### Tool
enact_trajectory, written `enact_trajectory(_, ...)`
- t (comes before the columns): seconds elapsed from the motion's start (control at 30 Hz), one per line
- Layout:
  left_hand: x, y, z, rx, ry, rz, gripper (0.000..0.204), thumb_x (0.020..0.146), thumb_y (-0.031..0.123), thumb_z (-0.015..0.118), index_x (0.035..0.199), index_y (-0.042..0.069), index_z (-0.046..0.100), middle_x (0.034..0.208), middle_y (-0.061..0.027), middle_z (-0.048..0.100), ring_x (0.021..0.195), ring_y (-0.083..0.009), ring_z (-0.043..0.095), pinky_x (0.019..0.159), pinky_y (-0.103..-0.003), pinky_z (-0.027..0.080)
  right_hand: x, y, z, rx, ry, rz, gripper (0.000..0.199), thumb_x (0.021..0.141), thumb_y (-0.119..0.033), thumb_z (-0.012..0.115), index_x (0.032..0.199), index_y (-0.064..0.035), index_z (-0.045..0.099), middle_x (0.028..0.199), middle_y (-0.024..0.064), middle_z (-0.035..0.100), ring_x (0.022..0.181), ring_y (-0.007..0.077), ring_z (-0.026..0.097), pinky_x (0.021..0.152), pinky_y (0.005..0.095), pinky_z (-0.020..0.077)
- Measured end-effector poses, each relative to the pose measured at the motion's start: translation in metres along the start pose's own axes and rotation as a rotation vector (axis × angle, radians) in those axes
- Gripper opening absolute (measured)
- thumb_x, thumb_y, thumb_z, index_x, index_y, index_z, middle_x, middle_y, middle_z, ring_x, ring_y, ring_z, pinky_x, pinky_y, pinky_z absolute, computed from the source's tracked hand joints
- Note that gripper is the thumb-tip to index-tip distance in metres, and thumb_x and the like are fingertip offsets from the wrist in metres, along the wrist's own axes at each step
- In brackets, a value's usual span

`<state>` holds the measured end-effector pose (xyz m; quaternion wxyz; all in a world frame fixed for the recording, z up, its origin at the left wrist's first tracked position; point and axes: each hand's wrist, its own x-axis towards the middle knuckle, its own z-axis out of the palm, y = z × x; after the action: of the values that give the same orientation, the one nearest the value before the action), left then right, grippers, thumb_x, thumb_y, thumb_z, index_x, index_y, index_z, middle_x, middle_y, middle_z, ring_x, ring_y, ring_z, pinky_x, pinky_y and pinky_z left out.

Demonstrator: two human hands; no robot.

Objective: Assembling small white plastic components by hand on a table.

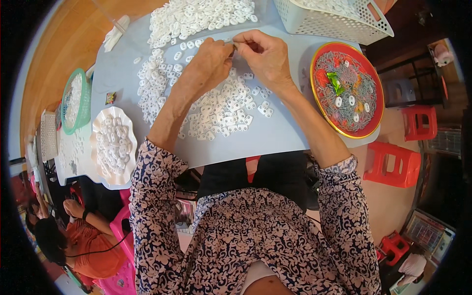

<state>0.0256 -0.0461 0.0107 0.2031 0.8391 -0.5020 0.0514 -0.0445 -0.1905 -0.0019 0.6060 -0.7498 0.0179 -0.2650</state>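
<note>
Over the far middle of the table, my left hand point(211, 61) and my right hand point(268, 56) meet at the fingertips. Both are closed in a pinch, thumbs against fingers. A small dark bit shows between them, too small to name, and the left fingers are mostly turned away. Beneath and in front of my wrists lies a spread of small white plastic pieces with two holes each point(226, 110). A looser heap of oval white pieces point(152, 83) is left of my left forearm. Beyond my hands rises a large pile of similar white pieces point(201, 17).
On the right, a red round tray point(318, 101) holds thin grey pieces and a green wrapper point(336, 83). A perforated white basket point(339, 24) stands at far right. To the left are a scalloped dish point(132, 142) and a green basket point(83, 115). Another person point(101, 250) sits lower left.
</note>
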Motion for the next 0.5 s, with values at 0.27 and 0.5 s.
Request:
enact_trajectory(0.27, -0.024, 0.012, -0.014, -0.782, 0.123, -0.401, 0.014, 0.085, 0.008, 0.053, 0.092, -0.002, 0.061, 0.073, -0.0067, 0.064, 0.063, -0.0079, 0.051, 0.058, -0.023, 0.042, -0.002, -0.009, -0.003, 0.178, -0.139, 0.190, 0.010, 0.081, -0.005, 0.063, 0.089, 0.0003, 0.067, 0.077, 0.0004, 0.065, 0.070, 0.0045, 0.056, 0.064, 0.0205, 0.0463)
enact_trajectory(0.5, -0.036, 0.013, -0.016, -0.937, 0.148, -0.465, 0.022, 0.089, 0.010, 0.053, 0.106, 0.000, 0.062, 0.082, -0.0051, 0.066, 0.074, -0.0089, 0.055, 0.071, -0.024, 0.045, -0.003, -0.015, 0.006, 0.231, -0.208, 0.140, 0.011, 0.085, -0.004, 0.062, 0.094, 0.0004, 0.067, 0.078, 0.0002, 0.065, 0.070, 0.0046, 0.055, 0.063, 0.0195, 0.0455)
